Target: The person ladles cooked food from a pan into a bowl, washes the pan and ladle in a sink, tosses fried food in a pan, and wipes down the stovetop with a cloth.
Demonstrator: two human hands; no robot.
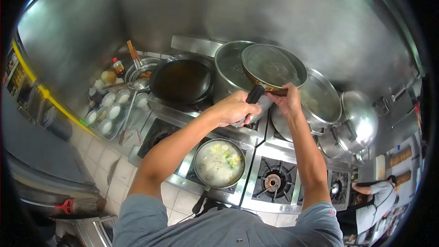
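Note:
A dark frying pan [273,65] is raised over the rim of a tall stockpot [238,59], its inside facing me. My left hand [235,108] is closed round the pan's black handle [256,93]. At the near edge of the same pan, my right hand [286,100] grips the rim, thumb up on the side; some of its fingers are hidden beneath. Below my forearms, a second pan [219,163] with pale, bubbling liquid and green and yellow bits sits on a front burner. Its dark handle [199,202] points toward my body.
A large dark wok [180,80] stands at back left, beside seasoning containers [109,112] and a ladle [141,83]. Right of the stockpot are another pot [320,96] and a shiny domed lid [361,114]. A bare burner [273,182] lies front right. A co-worker [377,199] stands far right.

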